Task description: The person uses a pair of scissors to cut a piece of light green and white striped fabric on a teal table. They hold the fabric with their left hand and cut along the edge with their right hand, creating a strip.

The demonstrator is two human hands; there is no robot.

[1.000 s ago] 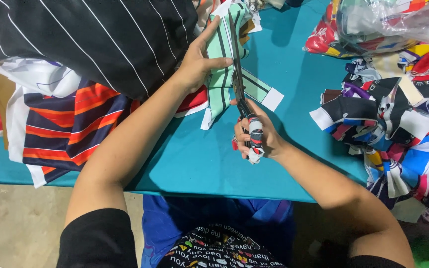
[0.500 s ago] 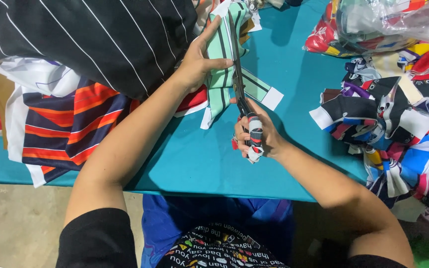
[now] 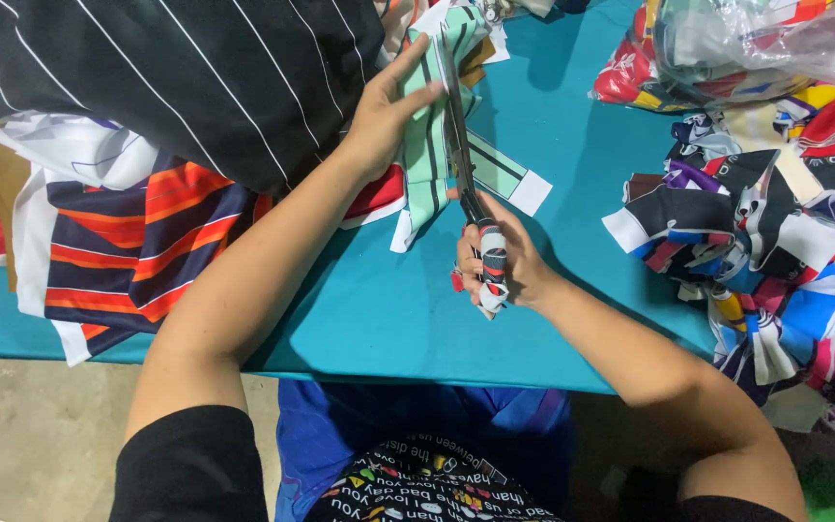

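Observation:
My left hand (image 3: 387, 118) pinches a mint-green striped piece of fabric (image 3: 427, 164) and holds it upright over the teal table (image 3: 388, 309). My right hand (image 3: 500, 261) grips the wrapped handles of a pair of long scissors (image 3: 463, 164). The blades point away from me and run along the fabric's right edge, close to my left fingers. A cut strip of the same green fabric with a white end (image 3: 509, 174) lies flat on the table just right of the blades.
A large black cloth with thin white stripes (image 3: 176, 77) and navy-orange striped cloth (image 3: 137, 242) are piled on the left. A heap of colourful fabric scraps (image 3: 775, 242) fills the right side, with a clear plastic bag (image 3: 765, 43) behind it.
The scissors have advanced slightly forward along the green fabric. Both hands otherwise stay in the same place.

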